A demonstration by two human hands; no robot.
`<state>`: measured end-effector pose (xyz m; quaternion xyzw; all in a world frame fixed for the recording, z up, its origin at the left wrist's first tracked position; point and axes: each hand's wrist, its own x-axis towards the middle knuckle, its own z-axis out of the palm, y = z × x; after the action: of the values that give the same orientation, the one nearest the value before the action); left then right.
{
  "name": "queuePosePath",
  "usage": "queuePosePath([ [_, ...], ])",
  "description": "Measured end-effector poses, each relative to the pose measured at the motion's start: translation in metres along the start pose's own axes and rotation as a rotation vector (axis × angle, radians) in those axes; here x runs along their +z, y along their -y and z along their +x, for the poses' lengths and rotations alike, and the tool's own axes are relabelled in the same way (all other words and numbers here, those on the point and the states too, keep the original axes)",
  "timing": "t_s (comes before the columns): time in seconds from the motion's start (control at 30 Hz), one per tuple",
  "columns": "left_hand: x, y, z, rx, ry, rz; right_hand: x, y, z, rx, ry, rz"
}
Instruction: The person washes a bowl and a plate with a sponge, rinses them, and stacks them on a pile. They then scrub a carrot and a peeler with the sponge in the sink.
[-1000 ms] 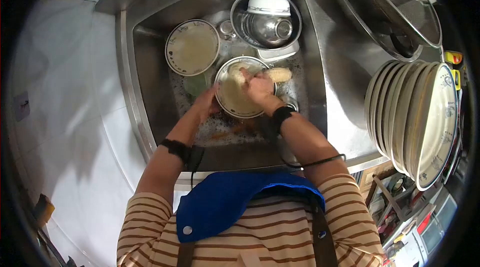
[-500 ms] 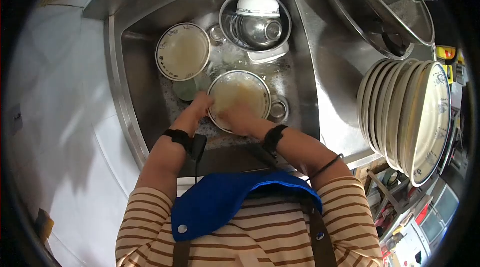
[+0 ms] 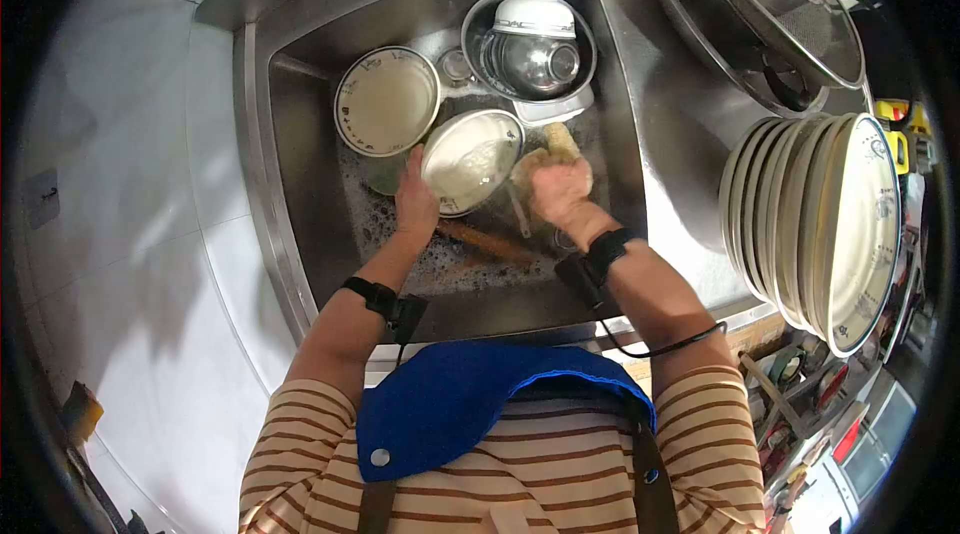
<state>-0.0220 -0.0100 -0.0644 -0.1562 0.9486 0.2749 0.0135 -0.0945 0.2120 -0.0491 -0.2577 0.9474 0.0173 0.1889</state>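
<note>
My left hand (image 3: pixel 415 199) grips the left rim of a cream dish with a patterned edge (image 3: pixel 470 159), its fingers partly hidden behind the rim. The dish is tilted in the sink, with water shining inside it. To its right, my right hand (image 3: pixel 562 186) is closed on a beige, fibrous loofah scrubber (image 3: pixel 560 141), which sticks out on both sides of the fingers. A pale spoon-like utensil (image 3: pixel 519 214) lies between the dish and my right hand. At the upper left rests another patterned dish (image 3: pixel 388 102) with cloudy liquid in it.
A steel basin (image 3: pixel 475 29) holds a white bowl (image 3: pixel 535 12) and a steel bowl (image 3: pixel 540 64). Beside it stands a small glass (image 3: pixel 455 67). On the right counter, several stacked plates (image 3: pixel 865 234) stand on edge below large strainers (image 3: pixel 790 14). The sink's rim (image 3: pixel 262 184) surrounds the work.
My right hand has come out of the dish and moved right, with the scrubber now showing. The dish has gone from nearly level to tilted and shifted up, still in my left hand.
</note>
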Motion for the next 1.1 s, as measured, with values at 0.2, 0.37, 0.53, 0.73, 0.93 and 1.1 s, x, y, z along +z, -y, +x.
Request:
queuePosePath([
  [0.2,0.029,0.01,-0.008,-0.24,0.108,-0.34,0.016,0.077,-0.009,-0.174,-0.118,0.265],
  [0.37,-0.044,-0.039,0.002,-0.282,0.217,-0.304,-0.004,0.069,-0.002,-0.217,0.216,0.303],
  [0.53,-0.025,0.002,0.001,-0.319,0.361,-0.374,-0.009,0.032,0.036,-0.278,-0.038,-0.193],
  [0.73,-0.051,-0.042,0.003,-0.522,0.586,-0.527,0.008,0.016,0.057,-0.59,-0.382,-0.081],
  [0.93,-0.011,-0.031,-0.006,-0.634,0.254,-0.891,0.02,0.055,-0.002,-0.066,0.267,0.276],
  [1.1,0.01,0.002,-0.006,-0.822,0.569,-1.518,0.002,0.082,0.025,-0.033,0.281,0.78],
])
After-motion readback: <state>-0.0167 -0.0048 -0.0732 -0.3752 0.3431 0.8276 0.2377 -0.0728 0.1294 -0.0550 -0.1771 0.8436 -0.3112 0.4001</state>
